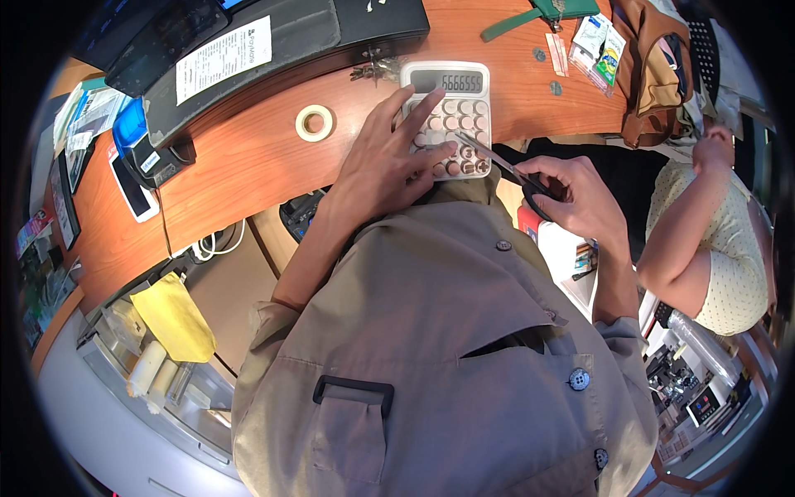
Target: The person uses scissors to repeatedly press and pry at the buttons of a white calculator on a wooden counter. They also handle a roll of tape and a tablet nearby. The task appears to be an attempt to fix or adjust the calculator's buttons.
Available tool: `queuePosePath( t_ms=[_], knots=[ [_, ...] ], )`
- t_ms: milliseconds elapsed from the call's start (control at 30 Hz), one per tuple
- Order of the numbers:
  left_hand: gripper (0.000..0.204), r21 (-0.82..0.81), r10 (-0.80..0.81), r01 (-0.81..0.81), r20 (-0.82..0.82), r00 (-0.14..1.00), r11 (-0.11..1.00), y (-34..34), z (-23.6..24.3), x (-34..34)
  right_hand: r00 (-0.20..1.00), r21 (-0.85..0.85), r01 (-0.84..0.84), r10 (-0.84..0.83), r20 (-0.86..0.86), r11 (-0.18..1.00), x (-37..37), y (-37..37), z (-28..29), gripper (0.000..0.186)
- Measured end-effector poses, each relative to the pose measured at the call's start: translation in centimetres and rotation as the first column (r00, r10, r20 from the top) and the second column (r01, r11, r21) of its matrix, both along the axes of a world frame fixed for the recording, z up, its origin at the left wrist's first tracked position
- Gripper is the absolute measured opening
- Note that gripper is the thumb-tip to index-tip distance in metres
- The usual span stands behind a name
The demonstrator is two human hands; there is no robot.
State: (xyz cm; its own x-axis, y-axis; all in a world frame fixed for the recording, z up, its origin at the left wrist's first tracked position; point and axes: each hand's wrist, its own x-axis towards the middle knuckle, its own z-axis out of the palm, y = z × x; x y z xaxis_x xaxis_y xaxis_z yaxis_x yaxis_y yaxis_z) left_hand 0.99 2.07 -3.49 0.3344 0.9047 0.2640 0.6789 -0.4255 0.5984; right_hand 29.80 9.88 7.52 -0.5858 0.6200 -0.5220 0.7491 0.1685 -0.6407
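Leftmost, the left hand (pixel 377 161) splays its fingers over the left side of the calculator (pixel 469 110), at the edge of the wooden desk (pixel 240 161); over its keys point the scissors (pixel 499 161), handles gripped in the right hand (pixel 586 200).

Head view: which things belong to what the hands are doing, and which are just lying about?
Apparently in use:
- calculator, left hand over its keys
- scissors, held in the right hand

Apparently lying about:
- tape roll
- paper slip on the black box
- green pouch
- brown bag
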Motion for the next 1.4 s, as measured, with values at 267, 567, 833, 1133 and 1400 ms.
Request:
queuePosePath(
  t_ms=[267, 567, 833, 1133, 1400],
  knots=[
    [0.045, 0.027, 0.017, -0.017, 0.028, 0.999, 0.999, 0.1, -0.3, -0.1, 0.998, 0.025, -0.06, 0.06, 0.004, 0.998, -0.6, 0.5, 0.3, 0.033],
    [0.041, 0.008, 0.019, -0.02, 0.032, 0.999, 1.0, 0.1, -0.3, -0.1, 0.998, -0.015, 0.054, -0.054, -0.021, 0.998, 0.5, -1.1, -2.1, 0.04],
    [0.043, -0.004, -0.005, 0.005, 0.017, 1.0, 1.0, 0.3, -0.2, -0.1, 0.969, -0.059, 0.186, -0.193, -0.157, 0.981, 0.8, -3.5, -3.4, 0.043],
    [0.046, 0.003, -0.018, 0.018, 0.029, 0.999, 1.0, 0.4, -0.1, -0.2, 0.973, 0.071, 0.172, -0.158, -0.169, 0.982, 0.9, -4.2, -3.7, 0.044],
    [0.047, -0.01, -0.019, 0.02, 0.041, 0.999, 1.0, 0.3, -0.2, -0.3, 0.981, 0.1, 0.151, -0.137, -0.134, 0.983, 0.6, -4.0, -3.4, 0.047]
  ],
)
